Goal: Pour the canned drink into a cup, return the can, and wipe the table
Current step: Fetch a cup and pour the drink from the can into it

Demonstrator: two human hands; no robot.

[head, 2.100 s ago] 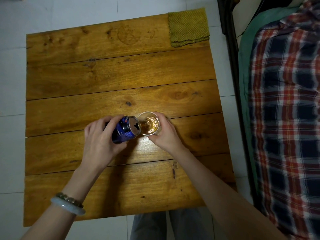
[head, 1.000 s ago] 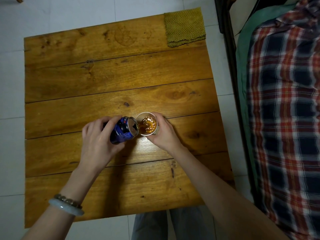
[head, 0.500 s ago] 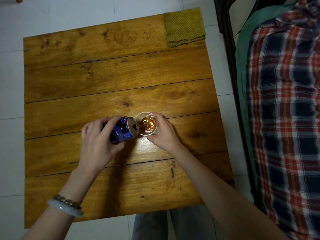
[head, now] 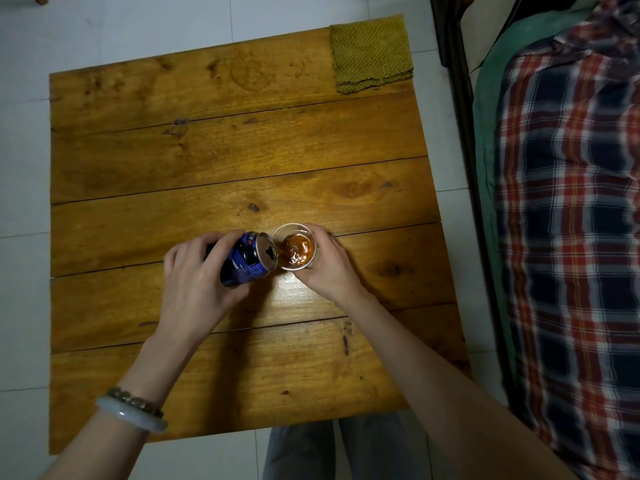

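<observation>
A jade-pale bangle and a beaded bracelet point(head: 135, 401) circle the left wrist above the glossy, knotty plank table point(head: 173, 150). The left hand point(head: 199, 282) wraps its fingers around a smooth blue metal can point(head: 247, 263), tipped on its side with its silver top touching the rim of a clear round cup point(head: 294, 245) just right of those fingers. The right hand point(head: 329, 265) curls closed around the cup's far side, steadying it. Amber liquid sits higher in the cup than two seconds ago; both hands keep their grip. A nubby olive cloth point(head: 370, 53) lies well beyond the fingers, at the far right corner.
</observation>
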